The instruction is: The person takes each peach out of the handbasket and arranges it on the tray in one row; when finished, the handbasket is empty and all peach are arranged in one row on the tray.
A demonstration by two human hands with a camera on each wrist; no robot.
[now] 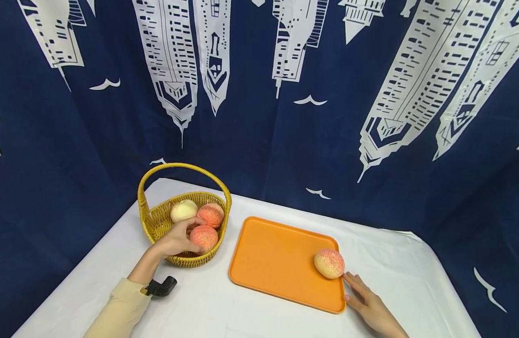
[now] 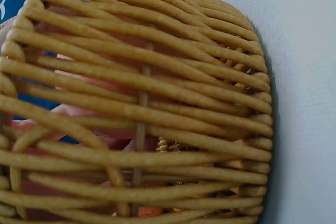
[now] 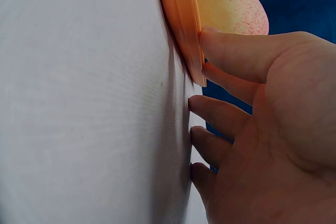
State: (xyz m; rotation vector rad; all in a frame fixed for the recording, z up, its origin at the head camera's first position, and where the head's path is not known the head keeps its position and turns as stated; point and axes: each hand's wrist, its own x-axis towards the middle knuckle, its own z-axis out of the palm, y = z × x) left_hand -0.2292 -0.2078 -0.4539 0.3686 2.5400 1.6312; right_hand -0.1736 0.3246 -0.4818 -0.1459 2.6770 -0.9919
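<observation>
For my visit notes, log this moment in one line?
left grip: holds front peach in basket; right grip: at tray edge; on tray: yellow-pink peach

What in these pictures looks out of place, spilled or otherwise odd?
The towers printed on the blue cloth look odd: they are upside down, tips pointing downward. The basket stands upright, and nothing looks spilled on the tray.

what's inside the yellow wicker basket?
One pale-yellow round peach, two red round peaches, the nearer gripped by the left hand. Anything beneath them is covered.
</observation>
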